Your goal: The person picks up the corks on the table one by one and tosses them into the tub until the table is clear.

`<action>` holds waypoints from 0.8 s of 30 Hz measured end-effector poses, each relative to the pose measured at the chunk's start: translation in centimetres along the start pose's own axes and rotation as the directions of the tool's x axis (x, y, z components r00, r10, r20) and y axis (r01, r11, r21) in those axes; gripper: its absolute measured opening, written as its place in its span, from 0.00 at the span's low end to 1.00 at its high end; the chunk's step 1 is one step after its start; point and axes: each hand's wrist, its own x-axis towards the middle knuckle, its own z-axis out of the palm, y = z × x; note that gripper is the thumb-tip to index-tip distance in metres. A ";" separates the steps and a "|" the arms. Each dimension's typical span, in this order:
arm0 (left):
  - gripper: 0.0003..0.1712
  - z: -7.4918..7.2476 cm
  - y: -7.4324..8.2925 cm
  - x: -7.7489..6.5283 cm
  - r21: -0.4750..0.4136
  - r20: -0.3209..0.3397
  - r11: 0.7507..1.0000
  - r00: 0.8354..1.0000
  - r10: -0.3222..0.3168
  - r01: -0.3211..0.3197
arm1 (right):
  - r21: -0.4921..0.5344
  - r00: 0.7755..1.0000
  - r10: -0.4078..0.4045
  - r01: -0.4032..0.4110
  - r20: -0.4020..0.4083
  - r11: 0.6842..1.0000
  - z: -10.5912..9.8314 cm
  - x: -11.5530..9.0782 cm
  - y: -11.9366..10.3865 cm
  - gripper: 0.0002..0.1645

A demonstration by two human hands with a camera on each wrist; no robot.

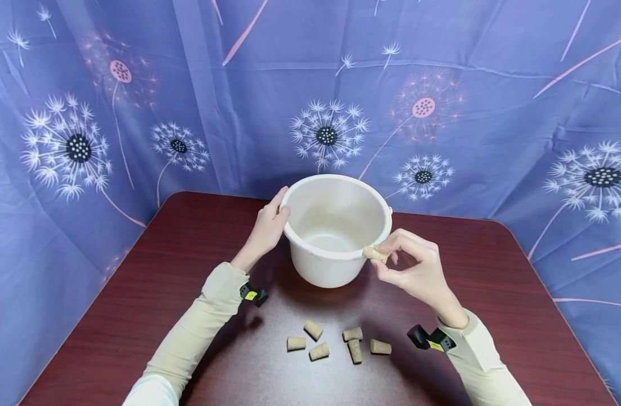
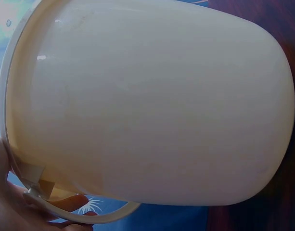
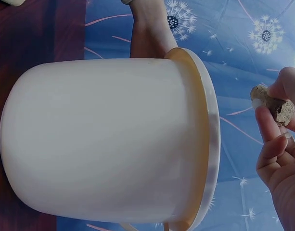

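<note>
A white plastic bucket [image 1: 323, 268] stands upright towards the back of the table. My left hand [image 1: 267, 224] grips its rim on the left side, thumb near the edge; in the left wrist view the fingers reach past the handle [image 2: 84, 219] at its pivot. Between thumb and fingertips, my right hand [image 1: 414, 262] pinches a cork stopper [image 1: 374, 255]. In the head view this cork overlaps the front right rim of the bucket; in the right wrist view the cork [image 3: 283, 111] is level above the rim, apart from it.
Several more cork stoppers [image 1: 319, 352] lie loose on the dark red wooden table [image 1: 229, 361] in front of the bucket, two of them touching. A blue curtain [image 1: 260, 118] with dandelion prints hangs behind and along both sides.
</note>
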 end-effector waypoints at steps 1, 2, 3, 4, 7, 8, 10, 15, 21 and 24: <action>0.32 0.0 0.0 0.0 0.000 -0.001 1.000 1.000 0.000 0.000 | 0.000 1.000 0.002 -0.002 -0.001 1.000 0.0 0.0 0.0 0.05; 0.32 0.0 0.0 0.0 0.001 -0.001 1.000 1.000 0.000 0.000 | 0.003 1.000 0.003 -0.003 -0.002 1.000 0.0 0.1 -0.1 0.06; 0.32 0.0 0.0 0.0 0.001 -0.002 1.000 1.000 0.000 0.000 | 0.004 1.000 0.006 -0.006 -0.003 1.000 0.0 0.1 0.0 0.07; 0.32 0.0 0.0 0.0 0.003 -0.003 1.000 1.000 0.000 0.000 | 0.005 1.000 0.009 -0.009 -0.004 1.000 0.0 0.1 0.0 0.08; 0.32 0.1 0.0 0.0 0.004 -0.007 1.000 1.000 -0.001 0.001 | 0.024 1.000 0.023 -0.023 -0.007 0.999 -0.1 0.1 0.3 0.12; 0.32 0.1 0.0 0.0 0.005 -0.007 1.000 1.000 -0.001 0.001 | 0.030 1.000 0.027 -0.027 -0.007 0.999 -0.1 0.1 0.3 0.14; 0.32 0.1 0.1 0.0 0.004 -0.004 1.000 1.000 0.001 -0.001 | 0.045 0.999 0.034 -0.034 -0.008 0.998 -0.1 0.1 0.4 0.15; 0.32 0.1 0.2 -0.1 -0.005 0.000 1.000 1.000 -0.001 0.001 | 0.053 0.999 0.042 -0.042 -0.010 0.998 0.0 0.6 -0.5 0.17; 0.33 0.0 0.0 -0.1 0.007 -0.007 1.000 1.000 -0.003 0.003 | 0.110 0.999 0.033 -0.031 -0.012 0.993 0.1 1.0 -0.8 0.17; 0.33 0.0 0.1 0.0 0.009 -0.008 1.000 1.000 0.001 -0.001 | 0.149 1.000 0.026 -0.024 -0.012 0.988 0.1 0.7 0.1 0.18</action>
